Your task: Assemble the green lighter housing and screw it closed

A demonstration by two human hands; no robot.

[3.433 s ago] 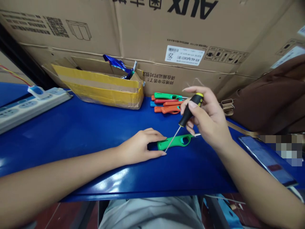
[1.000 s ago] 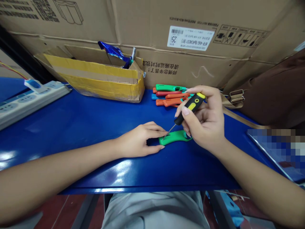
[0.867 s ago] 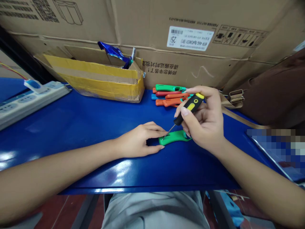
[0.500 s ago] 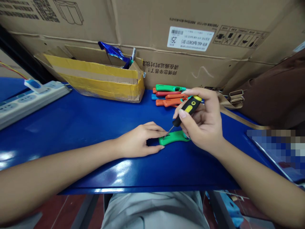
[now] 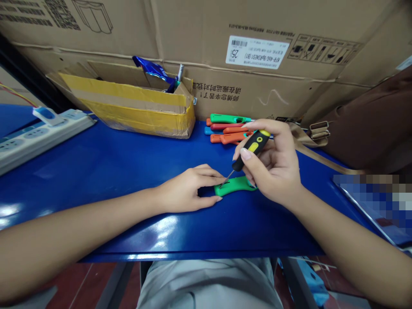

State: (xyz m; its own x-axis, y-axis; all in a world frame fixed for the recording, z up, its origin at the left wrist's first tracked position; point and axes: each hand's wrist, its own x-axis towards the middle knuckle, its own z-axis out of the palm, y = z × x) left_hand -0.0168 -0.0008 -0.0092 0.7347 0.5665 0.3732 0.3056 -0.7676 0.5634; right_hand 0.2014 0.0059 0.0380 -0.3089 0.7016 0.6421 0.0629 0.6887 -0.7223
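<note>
A green plastic lighter handle [image 5: 234, 185] lies flat on the blue table [image 5: 112, 171]. My left hand [image 5: 188, 189] pinches its left end between thumb and fingers, pressing it to the table. My right hand [image 5: 273, 165] is wrapped round a small screwdriver [image 5: 249, 149] with a black and yellow handle. The thin metal tip slants down to the left and touches the green handle near my left fingertips. Part of the green handle is hidden under my right hand.
A pile of green, red, orange and blue lighter handles [image 5: 228, 128] lies behind my right hand. A cardboard box with yellow tape [image 5: 128, 109] stands at the back left, a white power strip [image 5: 38, 135] at far left, a brown bag [image 5: 363, 124] at right, large cartons behind.
The screwdriver handle has dropped slightly lower and turned in my right fingers since a second ago. My left hand and the green handle stay where they were.
</note>
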